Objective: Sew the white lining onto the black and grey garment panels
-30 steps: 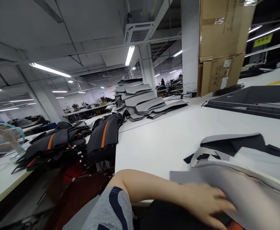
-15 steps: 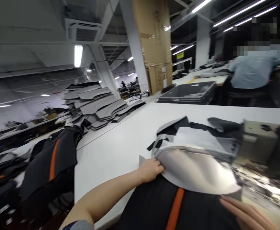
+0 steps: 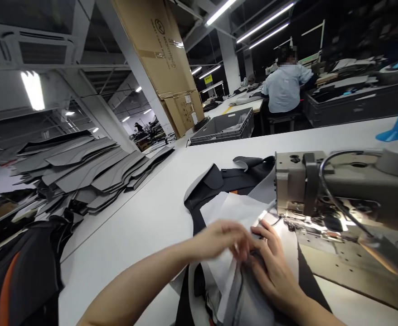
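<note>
Grey fabric panel [image 3: 255,303] prob light, floppy, easy to crease; I'd pinch seamed edge [image 3: 235,290]. Right hand [image 3: 270,262] fingers spread over it; left hand [image 3: 228,240] blurred, can't tell grip.

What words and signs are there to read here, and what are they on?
"...tech": end of the big word on the tall cardboard box; its first letters are unclear.
"W", it seems: circled mark near that word.
Small print on the tall cardboard box and lower box: too small to read.
Yellow sign: too small.
Right-hand grey crate: pale label, nothing readable.
</note>
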`<state>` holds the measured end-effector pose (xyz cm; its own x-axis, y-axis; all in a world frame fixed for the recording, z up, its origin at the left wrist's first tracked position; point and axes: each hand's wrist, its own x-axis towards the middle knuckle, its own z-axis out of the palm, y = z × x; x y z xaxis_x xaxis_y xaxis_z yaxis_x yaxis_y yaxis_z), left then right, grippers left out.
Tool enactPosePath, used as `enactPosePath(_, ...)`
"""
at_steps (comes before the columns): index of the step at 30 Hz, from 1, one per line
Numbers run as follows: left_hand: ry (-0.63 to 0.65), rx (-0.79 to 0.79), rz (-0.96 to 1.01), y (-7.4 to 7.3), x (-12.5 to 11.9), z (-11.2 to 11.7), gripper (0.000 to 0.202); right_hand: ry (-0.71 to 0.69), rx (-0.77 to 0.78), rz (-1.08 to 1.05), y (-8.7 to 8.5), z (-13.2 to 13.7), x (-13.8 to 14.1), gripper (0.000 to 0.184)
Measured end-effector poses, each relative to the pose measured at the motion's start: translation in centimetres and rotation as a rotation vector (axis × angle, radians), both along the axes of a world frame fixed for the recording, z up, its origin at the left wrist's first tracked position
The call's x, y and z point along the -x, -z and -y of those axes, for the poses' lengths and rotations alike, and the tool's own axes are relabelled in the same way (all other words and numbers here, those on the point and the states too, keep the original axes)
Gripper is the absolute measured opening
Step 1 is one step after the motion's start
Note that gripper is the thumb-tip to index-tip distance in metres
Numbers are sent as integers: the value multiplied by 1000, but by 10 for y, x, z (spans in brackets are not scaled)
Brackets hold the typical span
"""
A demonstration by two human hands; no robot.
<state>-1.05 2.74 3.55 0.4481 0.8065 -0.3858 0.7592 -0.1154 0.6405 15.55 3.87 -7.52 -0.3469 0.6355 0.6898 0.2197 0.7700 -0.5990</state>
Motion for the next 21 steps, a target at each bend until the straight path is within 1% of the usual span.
enactPosePath(1,-172,-74,-22,1,2,-20,37,-1,1,-1,-1,0,-1,11)
enactPosePath(2,-298,-134,-66,6,3,-36,35,0,7,0,-2,0,-1,11)
enactPosePath(3,-367,-161,-110,13,3,-49,34,3,15,2,-3,-1,-1,11)
enactPosePath(4,-391,-165,-144,22,3,-59,32,6,22,6,-4,-2,-2,11)
enactPosePath(5,-387,-159,-156,31,2,-65,26,4,30,15,-5,-3,-2,12)
enactPosePath(6,-372,-150,-146,39,2,-68,19,-3,38,30,-6,-4,-3,15)
enactPosePath(7,-359,-147,-123,44,2,-69,17,-14,44,53,-8,-6,-4,19)
enactPosePath(8,-346,-146,-89,45,3,-68,20,-30,54,93,-9,-9,-6,24)
enactPosePath(9,-341,-151,-46,41,6,-67,24,-53,70,154,-11,-12,-7,31)
enactPosePath(10,-345,-164,2,32,8,-65,27,-87,95,233,-13,-16,-8,37)
enactPosePath(11,-360,-184,55,19,11,-63,28,-134,127,324,-15,-20,-8,45)
enactPosePath(12,-386,-216,115,1,13,-61,28,-191,159,413,-16,-24,-8,54)
enactPosePath(14,-440,-285,248,-41,10,-54,30,-301,194,541,-19,-30,-4,76)
enactPosePath(16,-459,-380,419,-84,-6,-48,32,-349,166,586,-19,-31,0,91)
enactPosePath(17,-439,-454,543,-101,-18,-46,32,-341,143,590,-18,-29,2,92)
enactPosePath(18,-397,-526,630,-114,-32,-45,32,-322,126,589,-17,-26,3,88)
enactPosePath(19,-329,-559,652,-122,-46,-45,32,-302,116,586,-15,-22,3,78)
enactPosePath(20,-230,-556,603,-123,-59,-46,33,-286,113,582,-13,-17,3,67)
enactPosePath(21,-118,-528,473,-119,-70,-48,33,-274,111,575,-11,-12,3,55)
